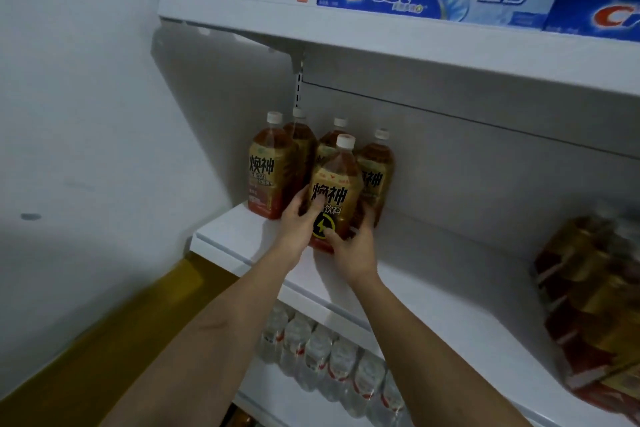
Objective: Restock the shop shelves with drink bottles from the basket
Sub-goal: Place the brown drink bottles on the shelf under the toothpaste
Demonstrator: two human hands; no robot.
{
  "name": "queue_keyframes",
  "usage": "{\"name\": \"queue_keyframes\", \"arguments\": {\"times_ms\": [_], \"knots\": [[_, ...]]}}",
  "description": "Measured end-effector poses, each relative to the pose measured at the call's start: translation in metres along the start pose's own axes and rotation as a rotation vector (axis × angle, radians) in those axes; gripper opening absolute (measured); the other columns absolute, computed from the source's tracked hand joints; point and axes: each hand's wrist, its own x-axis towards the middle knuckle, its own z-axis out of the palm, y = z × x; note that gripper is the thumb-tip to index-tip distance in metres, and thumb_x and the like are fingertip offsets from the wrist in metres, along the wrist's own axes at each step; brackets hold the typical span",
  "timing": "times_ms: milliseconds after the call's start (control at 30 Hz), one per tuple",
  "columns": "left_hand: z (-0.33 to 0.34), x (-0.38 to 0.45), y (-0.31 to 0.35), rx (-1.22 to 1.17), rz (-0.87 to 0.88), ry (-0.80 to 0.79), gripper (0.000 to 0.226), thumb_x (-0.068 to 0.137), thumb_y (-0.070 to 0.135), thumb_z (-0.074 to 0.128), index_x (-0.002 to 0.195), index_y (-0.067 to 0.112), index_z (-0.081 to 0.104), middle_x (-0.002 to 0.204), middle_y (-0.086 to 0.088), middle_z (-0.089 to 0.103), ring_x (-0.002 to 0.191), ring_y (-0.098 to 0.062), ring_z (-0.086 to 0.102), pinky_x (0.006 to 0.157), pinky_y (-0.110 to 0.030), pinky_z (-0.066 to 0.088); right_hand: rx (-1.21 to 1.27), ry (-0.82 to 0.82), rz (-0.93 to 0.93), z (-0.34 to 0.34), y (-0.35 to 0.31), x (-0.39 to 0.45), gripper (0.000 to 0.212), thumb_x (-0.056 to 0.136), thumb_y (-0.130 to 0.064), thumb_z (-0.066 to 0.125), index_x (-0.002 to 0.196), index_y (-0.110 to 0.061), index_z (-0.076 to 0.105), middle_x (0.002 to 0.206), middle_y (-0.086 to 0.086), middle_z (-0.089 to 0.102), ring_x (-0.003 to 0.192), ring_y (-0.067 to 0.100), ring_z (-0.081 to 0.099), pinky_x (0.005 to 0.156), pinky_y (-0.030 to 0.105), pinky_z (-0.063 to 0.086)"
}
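Two hands, left hand (300, 218) and right hand (355, 246), gripping front bottle (334, 191), base hidden, blurred packs (595, 305) cropped.

left hand (299, 218), right hand (355, 246), fingers curled, gripping

A plain white wall (86, 97) runs up the left side, bearing a small dark mark (30, 217) out to the left of the hands. Below and left of the forearms lies a strip of yellow-brown floor (114, 333). White metal shelving fills the right: a shelf board (433, 291) directly under the hands, a grey back panel (485, 177) behind them, and an upper shelf (398, 42) well above, all under dim, cool light.
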Motion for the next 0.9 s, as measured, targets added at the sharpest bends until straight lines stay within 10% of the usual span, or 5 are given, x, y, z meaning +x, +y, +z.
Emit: {"name": "queue_keyframes", "arguments": {"times_ms": [267, 900], "knots": [[-0.004, 0.020, -0.039, 0.146, 0.097, 0.301, 0.035, 0.088, 0.041, 0.060, 0.122, 0.039, 0.055, 0.128, -0.002, 0.061, 0.123, -0.021, 0.057, 0.104, -0.047, 0.050, -0.047, 0.050, 0.016, 0.031, 0.018, 0.023, 0.054, 0.084, -0.019, 0.076, 0.126, -0.017, 0.042, 0.126, 0.004, 0.064, 0.115, 0.022, 0.063, 0.095, 0.047, 0.054], [0.002, 0.021, -0.035, 0.277, 0.179, 0.473, 0.049, 0.094, 0.000, 0.053, 0.142, 0.011, 0.050, 0.143, -0.008, 0.043, 0.134, -0.025, 0.046, 0.114, -0.039, 0.040, -0.108, -0.014, -0.071, 0.037, 0.025, 0.034, 0.036, 0.091, -0.022, 0.068, 0.127, -0.014, 0.064, 0.116, 0.004, 0.069, 0.101, 0.015, 0.063, 0.091, 0.033, 0.052]]}}
